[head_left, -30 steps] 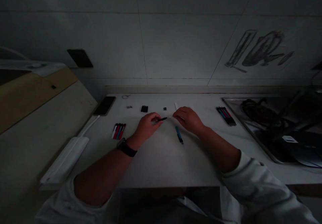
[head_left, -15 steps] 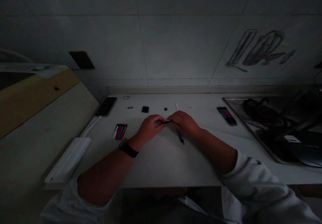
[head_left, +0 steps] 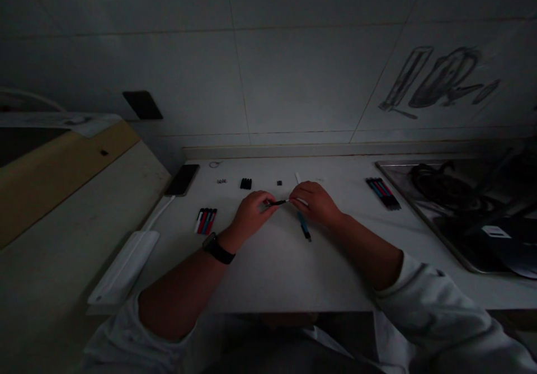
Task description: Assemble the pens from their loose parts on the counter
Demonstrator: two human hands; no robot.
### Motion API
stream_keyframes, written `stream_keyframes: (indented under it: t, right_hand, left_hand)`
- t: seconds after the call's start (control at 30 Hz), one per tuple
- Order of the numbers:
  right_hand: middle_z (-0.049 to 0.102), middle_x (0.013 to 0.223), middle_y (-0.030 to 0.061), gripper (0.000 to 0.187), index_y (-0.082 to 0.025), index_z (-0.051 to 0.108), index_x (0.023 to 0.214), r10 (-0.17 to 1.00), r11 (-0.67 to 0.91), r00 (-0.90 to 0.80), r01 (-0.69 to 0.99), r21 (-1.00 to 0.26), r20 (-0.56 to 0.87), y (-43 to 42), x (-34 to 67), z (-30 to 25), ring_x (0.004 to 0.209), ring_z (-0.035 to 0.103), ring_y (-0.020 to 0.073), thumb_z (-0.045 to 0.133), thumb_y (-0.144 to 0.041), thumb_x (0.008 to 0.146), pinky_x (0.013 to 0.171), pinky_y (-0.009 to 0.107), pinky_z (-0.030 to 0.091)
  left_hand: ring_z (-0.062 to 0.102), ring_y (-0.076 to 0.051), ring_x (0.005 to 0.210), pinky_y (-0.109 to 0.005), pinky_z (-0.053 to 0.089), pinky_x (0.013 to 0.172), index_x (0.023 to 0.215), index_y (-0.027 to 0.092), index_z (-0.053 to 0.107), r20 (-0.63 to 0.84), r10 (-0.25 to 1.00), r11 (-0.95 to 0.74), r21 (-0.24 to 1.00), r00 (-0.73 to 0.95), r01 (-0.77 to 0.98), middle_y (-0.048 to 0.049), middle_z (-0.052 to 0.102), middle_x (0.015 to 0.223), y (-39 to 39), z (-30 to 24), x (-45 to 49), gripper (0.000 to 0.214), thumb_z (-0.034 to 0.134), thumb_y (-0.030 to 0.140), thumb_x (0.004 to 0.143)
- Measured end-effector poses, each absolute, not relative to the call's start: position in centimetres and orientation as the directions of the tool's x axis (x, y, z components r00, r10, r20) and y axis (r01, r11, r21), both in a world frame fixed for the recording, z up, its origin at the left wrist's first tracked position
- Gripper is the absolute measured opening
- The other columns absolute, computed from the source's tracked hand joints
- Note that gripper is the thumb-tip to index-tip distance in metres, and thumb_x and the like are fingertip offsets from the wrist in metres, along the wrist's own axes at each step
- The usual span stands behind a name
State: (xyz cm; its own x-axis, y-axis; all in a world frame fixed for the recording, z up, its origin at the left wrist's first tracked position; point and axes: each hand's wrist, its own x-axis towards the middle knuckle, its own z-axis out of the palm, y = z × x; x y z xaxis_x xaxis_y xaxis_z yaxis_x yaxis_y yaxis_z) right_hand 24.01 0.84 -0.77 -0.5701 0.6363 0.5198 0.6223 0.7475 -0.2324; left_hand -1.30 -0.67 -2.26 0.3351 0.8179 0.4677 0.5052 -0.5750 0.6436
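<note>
1. While the white table (head_left: 268, 279) lies below, the dark pen part (head_left: 278, 202) marks my clock's middle.
2. At 9 o'clock, the left hand (head_left: 250, 213) pinches that part.
3. At 3 o'clock, the right hand (head_left: 315, 203) pinches a thin pale bit (head_left: 288, 200) by the part's end.
4. Between 4 and 5: a blue pen (head_left: 304, 227).
5. At 10: little black tubes (head_left: 246, 183).
6. At 12: tiny dark bits (head_left: 279, 183).

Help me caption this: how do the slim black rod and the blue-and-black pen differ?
The slim black rod is held by the left hand; the blue-and-black pen lies on the white table. The rod points sideways; the pen slants front to back. Both look slender.
</note>
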Motion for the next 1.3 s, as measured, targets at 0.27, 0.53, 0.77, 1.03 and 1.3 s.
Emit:
stream_keyframes:
  t: [0.27,0.53,0.77,1.03,1.3]
  right_hand:
    - [0.074,0.106,0.0132,0.035,-0.019,0.071,0.111,0.813,0.529,-0.381,0.800,-0.284,0.440,0.4,24.6,0.5,0.096,0.067,0.0260,0.055,-0.049,0.103,0.087,0.037,0.047]
    - [0.078,0.094,0.0126,0.041,-0.021,0.076,0.091,0.901,0.344,-0.353,0.936,-0.079,-0.251,-1.6,23.5,2.4,0.084,0.071,0.0278,0.060,-0.060,0.095,0.066,0.031,0.042]
    - [0.076,0.088,0.0076,0.022,-0.021,0.072,0.095,0.907,0.402,-0.421,0.845,-0.352,0.023,-0.7,23.4,1.0,0.077,0.068,0.0215,0.056,-0.037,0.097,0.068,0.030,0.043]
    - [0.074,0.099,0.0093,0.020,-0.021,0.071,0.107,0.801,0.572,-0.281,0.617,-0.540,0.528,1.1,24.5,-1.3,0.089,0.069,0.0226,0.057,-0.031,0.095,0.082,0.035,0.052]
    - [0.074,0.099,0.0093,0.021,-0.024,0.076,0.110,0.730,0.633,-0.326,0.653,-0.415,0.601,1.2,25.1,-0.9,0.091,0.068,0.0238,0.058,-0.031,0.101,0.085,0.038,0.055]
  left_hand:
    - [0.069,-0.021,0.094,-0.038,0.054,0.090,0.102,0.023,0.072,0.457,0.821,-0.570,0.624,0.342,0.535,-0.0041,0.075,0.100,-0.1,-2.8,-1.5,0.009,0.072,0.024,0.093]
    - [0.070,-0.018,0.087,-0.035,0.057,0.085,0.103,0.021,0.070,0.469,0.860,-0.503,0.714,0.201,0.488,-0.0036,0.075,0.097,0.0,-2.8,-1.5,0.013,0.070,0.017,0.090]
    - [0.070,-0.019,0.091,-0.036,0.057,0.087,0.104,0.021,0.070,0.493,0.849,-0.521,0.723,0.190,0.453,-0.0050,0.075,0.100,0.1,-2.5,-1.6,0.012,0.069,0.019,0.092]
    - [0.070,-0.019,0.091,-0.036,0.057,0.087,0.104,0.021,0.071,0.514,0.837,-0.537,0.701,0.191,0.469,-0.0052,0.075,0.100,0.1,-2.6,-1.7,0.012,0.070,0.019,0.092]
    - [0.069,-0.018,0.092,-0.035,0.057,0.086,0.104,0.022,0.071,0.525,0.825,-0.551,0.667,0.208,0.502,-0.0039,0.074,0.100,0.5,-3.2,-2.0,0.013,0.071,0.017,0.092]
